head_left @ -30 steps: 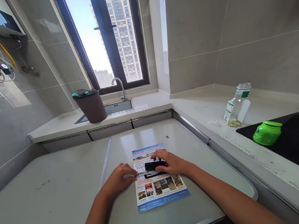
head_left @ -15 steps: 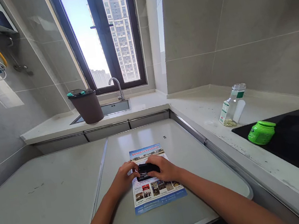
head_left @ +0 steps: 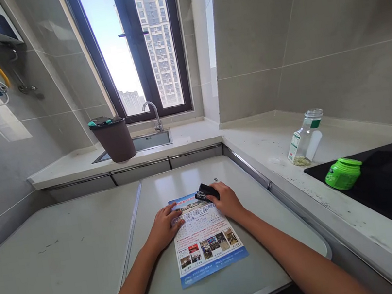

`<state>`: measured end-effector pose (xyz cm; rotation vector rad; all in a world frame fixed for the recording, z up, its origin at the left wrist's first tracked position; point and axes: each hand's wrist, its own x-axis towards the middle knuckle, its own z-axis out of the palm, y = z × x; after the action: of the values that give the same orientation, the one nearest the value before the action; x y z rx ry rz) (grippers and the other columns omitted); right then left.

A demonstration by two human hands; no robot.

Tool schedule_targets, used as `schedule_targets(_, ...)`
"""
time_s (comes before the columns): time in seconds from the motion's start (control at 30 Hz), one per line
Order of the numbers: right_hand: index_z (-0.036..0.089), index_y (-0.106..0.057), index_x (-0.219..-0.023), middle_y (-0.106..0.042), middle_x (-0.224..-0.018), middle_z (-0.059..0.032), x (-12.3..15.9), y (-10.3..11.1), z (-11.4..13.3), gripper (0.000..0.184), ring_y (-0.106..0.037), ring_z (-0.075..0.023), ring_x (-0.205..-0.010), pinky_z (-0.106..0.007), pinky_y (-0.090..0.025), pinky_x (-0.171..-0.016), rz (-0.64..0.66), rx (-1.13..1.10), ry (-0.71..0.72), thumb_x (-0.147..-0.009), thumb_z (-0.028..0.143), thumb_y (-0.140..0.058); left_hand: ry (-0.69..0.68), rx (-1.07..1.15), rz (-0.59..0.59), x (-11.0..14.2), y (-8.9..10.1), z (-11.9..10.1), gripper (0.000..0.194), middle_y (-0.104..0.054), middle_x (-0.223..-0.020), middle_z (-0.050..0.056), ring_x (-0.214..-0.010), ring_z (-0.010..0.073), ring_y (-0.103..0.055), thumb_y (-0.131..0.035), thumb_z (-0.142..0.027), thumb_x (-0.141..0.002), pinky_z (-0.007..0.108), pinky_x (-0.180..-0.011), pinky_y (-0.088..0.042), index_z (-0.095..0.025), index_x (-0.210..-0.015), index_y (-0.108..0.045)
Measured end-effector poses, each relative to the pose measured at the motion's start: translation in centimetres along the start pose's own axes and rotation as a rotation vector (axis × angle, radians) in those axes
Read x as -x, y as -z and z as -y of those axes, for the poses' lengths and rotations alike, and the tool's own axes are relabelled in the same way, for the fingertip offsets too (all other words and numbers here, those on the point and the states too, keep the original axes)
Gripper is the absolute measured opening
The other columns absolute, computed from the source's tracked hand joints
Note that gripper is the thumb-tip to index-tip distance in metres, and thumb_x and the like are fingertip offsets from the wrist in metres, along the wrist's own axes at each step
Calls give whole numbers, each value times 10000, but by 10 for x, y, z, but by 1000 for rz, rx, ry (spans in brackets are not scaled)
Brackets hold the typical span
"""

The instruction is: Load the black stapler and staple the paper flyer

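A printed flyer (head_left: 205,236) with blue borders and small photos lies flat on a pale grey table (head_left: 86,252). My right hand (head_left: 227,200) grips a small black stapler (head_left: 206,193) at the flyer's far right corner, its jaws over the top edge of the paper. My left hand (head_left: 164,226) rests on the flyer's left edge, fingers stretched flat and pressing the sheet down.
A dark brown bin (head_left: 113,138) stands by a sink with a tap (head_left: 152,116) under the window. On the right counter are a clear bottle (head_left: 304,139), a green lidded jar (head_left: 343,173) and a black hob (head_left: 389,187). A tiny dark item (head_left: 215,180) lies beyond the flyer.
My right hand carried the stapler from the flyer's middle to its far right corner. My left hand let go of the stapler and now lies flat on the paper's left edge.
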<state>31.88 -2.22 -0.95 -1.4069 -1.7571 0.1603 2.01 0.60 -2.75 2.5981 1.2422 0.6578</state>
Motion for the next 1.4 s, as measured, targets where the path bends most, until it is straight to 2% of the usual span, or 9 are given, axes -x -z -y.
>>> schedule_targets(0.1, 191, -658, -1144, -684, -1096, -112, -3, 5, -11, 245, -618, -275, -1052, -398, -465, -941, -10, 74, -67, -901, 221, -660, 4, 9, -21, 3, 3, -1, 254, -620, -1346, 121, -1199, 295, -595, -569, -426, -966, 491, -1029, -485, -227, -962, -727)
schedule_targets(0.2, 192, -658, -1168, -682, -1129, -133, -6, 7, -18, 262, -610, -295, -1086, -412, -452, -950, -7, 115, -117, -908, 221, -647, 42, -40, -82, 4, 2, 3, 244, -587, -1392, 122, -1257, 310, -548, -597, -403, -953, 524, -1045, -463, -244, -1102, -705)
schedule_targets(0.27, 204, -661, -1171, -685, -1116, -133, -6, 7, -20, 259, -610, -299, -1082, -413, -446, -941, -2, 135, -139, -913, 225, -639, 57, -56, -65, 3, 1, 7, 288, -603, -1384, 116, -1281, 311, -528, -603, -378, -952, 530, -1055, -450, -265, -1205, -684)
schedule_targets(0.43, 207, -673, -1143, -689, -1058, -124, -7, 5, -23, 238, -615, -295, -1051, -389, -440, -902, 46, 153, -159, -910, 248, -659, 47, 7, 10, 2, 6, 11, 251, -655, -1313, 109, -1201, 310, -573, -601, -337, -944, 511, -1023, -465, -264, -1156, -714)
schedule_targets(0.7, 207, -669, -1183, -686, -1072, -118, -7, 1, -23, 265, -601, -285, -1066, -406, -408, -935, 127, 168, -142, -921, 233, -647, -22, 238, 2, 3, 17, -2, 254, -648, -1250, 83, -1128, 261, -633, -635, -262, -891, 402, -994, -525, -260, -1118, -748)
schedule_targets(0.87, 241, -678, -1199, -699, -1074, -94, -7, 2, -26, 293, -606, -270, -1047, -408, -405, -931, 153, 152, -129, -906, 236, -660, 16, 237, -54, 2, 13, 3, 272, -658, -1216, 81, -1016, 244, -677, -637, -218, -867, 399, -940, -551, -255, -1104, -766)
schedule_targets(1.0, 250, -692, -1194, -695, -1075, -72, -7, 8, -28, 325, -617, -256, -1026, -405, -410, -941, 225, 94, -90, -870, 223, -694, 42, 216, -90, 2, 9, 10, 279, -656, -1219, 94, -1032, 246, -670, -665, -199, -848, 409, -953, -539, -238, -1104, -770)
schedule_targets(1.2, 256, -708, -1171, -690, -1032, -54, -6, 19, -27, 318, -621, -243, -1002, -397, -424, -945, 335, 33, -40, -854, 239, -710, 67, 191, -120, 2, 9, 10, 258, -667, -1202, 91, -1010, 242, -674, -676, -261, -858, 407, -941, -540, -231, -1096, -774)
schedule_targets(1.4, 234, -701, -1195, -698, -1066, -79, -5, 16, -22, 333, -612, -263, -1051, -434, -405, -972, 272, 82, -33, -863, 206, -705, 70, 260, -155, 3, 16, 7, 269, -671, -1211, 70, -988, 233, -684, -666, -301, -858, 376, -889, -568, -241, -1101, -767)
